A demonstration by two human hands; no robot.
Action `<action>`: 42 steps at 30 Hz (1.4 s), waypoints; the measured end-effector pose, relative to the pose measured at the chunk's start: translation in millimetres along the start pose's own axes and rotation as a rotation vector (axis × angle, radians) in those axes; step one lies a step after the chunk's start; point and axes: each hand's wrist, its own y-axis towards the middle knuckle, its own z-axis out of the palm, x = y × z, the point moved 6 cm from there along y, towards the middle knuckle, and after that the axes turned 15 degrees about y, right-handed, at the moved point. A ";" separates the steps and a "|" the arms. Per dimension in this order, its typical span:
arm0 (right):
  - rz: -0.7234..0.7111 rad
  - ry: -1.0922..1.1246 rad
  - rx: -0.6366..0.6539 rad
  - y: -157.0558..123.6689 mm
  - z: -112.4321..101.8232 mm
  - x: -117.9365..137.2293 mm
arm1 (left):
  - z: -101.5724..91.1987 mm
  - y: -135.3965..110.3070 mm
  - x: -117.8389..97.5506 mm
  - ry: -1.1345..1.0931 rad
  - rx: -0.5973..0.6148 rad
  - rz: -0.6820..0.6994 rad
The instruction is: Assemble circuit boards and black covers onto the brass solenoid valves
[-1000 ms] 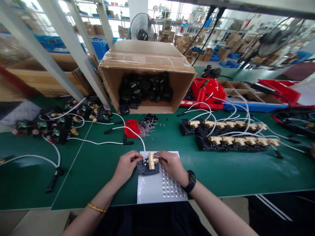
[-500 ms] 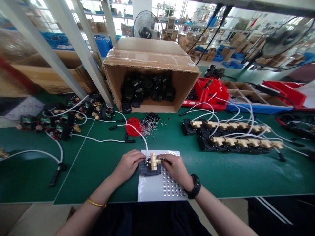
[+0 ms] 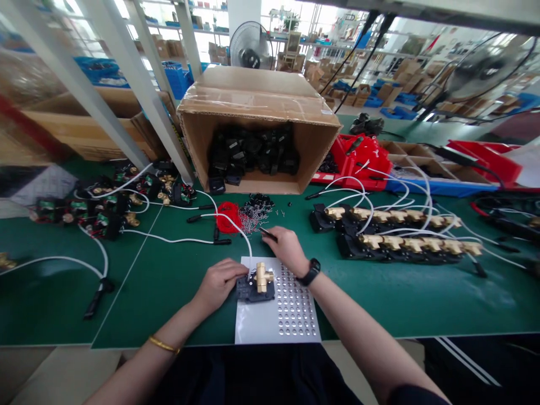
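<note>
A black plastic housing [image 3: 244,290] with a brass tee fitting [image 3: 262,278] on top lies on a white sheet [image 3: 253,329]. A white cable [image 3: 248,242] rises from the housing toward the back. My left hand [image 3: 217,286] is closed at the housing's left edge, its fingertips pressed together there. My right hand [image 3: 287,248] grips a thin dark tool [image 3: 268,234], which looks like tweezers. The tool's tip reaches the near edge of a pile of small screws [image 3: 253,220], beside small black parts [image 3: 258,202]. Whether the tip holds a screw is too small to tell.
Rows of round shiny dots [image 3: 295,306] cover the sheet's right part. An open cardboard box [image 3: 257,93] with black housings stands behind. Finished-looking brass-and-black units [image 3: 413,244] lie right; open units with green boards [image 3: 80,208] lie left. A red mesh [image 3: 228,217] sits by the screws.
My right hand has moved away from the brass fitting, forward to the screw pile, with the thin tool still in it. My left hand has stayed at the housing.
</note>
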 end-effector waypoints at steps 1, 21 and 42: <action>-0.001 -0.043 0.007 9.6 5.2 0.4 | 1.1 0.1 2.0 -0.033 0.004 -0.028; -0.040 -0.320 0.162 44.7 22.2 6.6 | 13.2 -27.5 -3.9 0.008 0.154 -0.301; 0.406 0.718 -0.179 -125.1 -5.0 -9.4 | 8.4 -12.5 8.5 -0.302 0.200 -0.310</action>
